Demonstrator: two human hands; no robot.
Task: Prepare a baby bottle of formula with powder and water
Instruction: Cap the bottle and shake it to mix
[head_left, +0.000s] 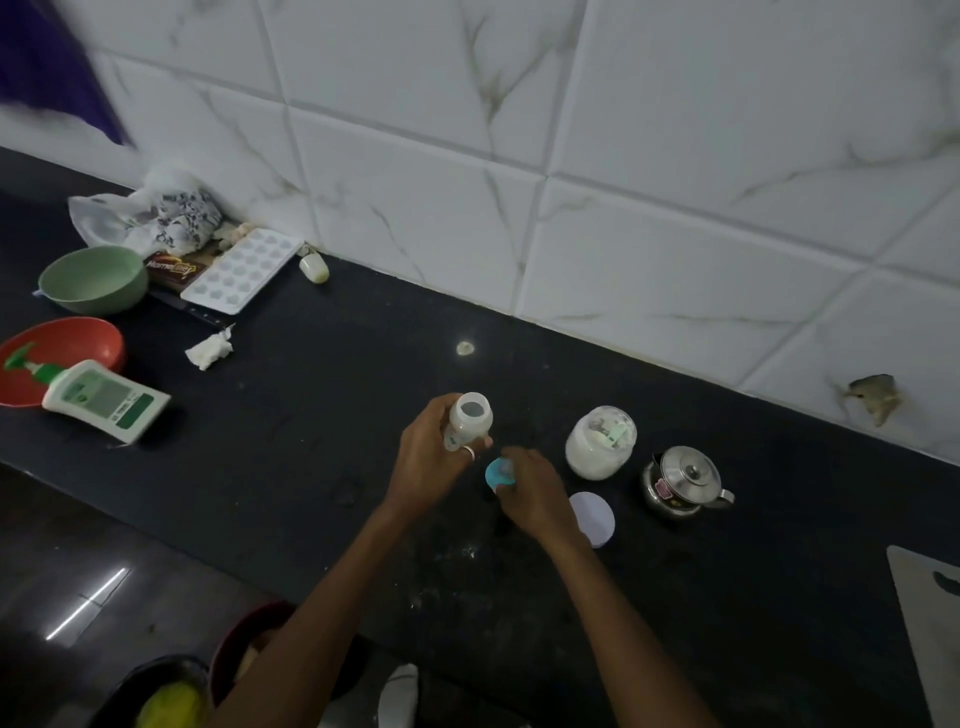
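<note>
My left hand (428, 462) grips a small clear baby bottle (467, 418) upright above the black counter (322, 431), its mouth uncovered. Just to its right, my right hand (535, 493) pinches the blue bottle cap (497, 474). An uncovered glass jar of white powder (600, 441) with a scoop inside stands to the right. Its white lid (595, 517) lies flat on the counter beside my right wrist. A small steel kettle (683, 480) with its lid on sits further right.
At the far left are a green bowl (93, 278), a red bowl (62, 358), a lying pump bottle (101, 397) and a white ice tray (241, 270). A crumpled tissue (210, 352) lies nearby. A grey board (930, 623) fills the right edge. Tiled wall behind.
</note>
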